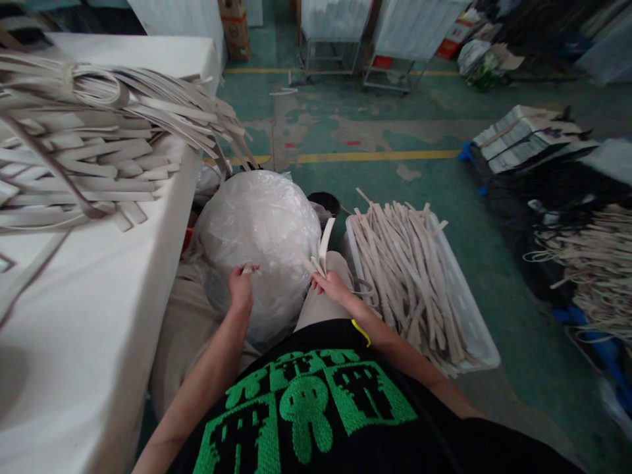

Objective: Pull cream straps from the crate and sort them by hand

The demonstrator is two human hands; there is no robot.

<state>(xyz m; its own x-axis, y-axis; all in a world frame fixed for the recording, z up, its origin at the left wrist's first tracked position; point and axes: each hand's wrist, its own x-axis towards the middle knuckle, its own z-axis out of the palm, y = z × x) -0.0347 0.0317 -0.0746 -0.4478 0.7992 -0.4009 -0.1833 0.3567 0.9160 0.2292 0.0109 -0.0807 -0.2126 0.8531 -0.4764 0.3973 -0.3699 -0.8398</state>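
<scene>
Left hand point(240, 288): fingers pinched together on a short pale piece point(248, 268), above the clear plastic covering point(261, 210). Right hand point(328, 284): fingers clamped on pale flat strips point(324, 245), beside the left edge of the strip-filled tub point(470, 306). A tied strip bundle point(162, 95) overhangs the worktop's point(99, 296) right edge. Step, as judged: handling strips individually. Next move calls for firm pinching.

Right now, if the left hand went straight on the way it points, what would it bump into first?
Most likely the big round plastic-covered surface just ahead; the left hand may already touch it, as depth is unclear.
</scene>
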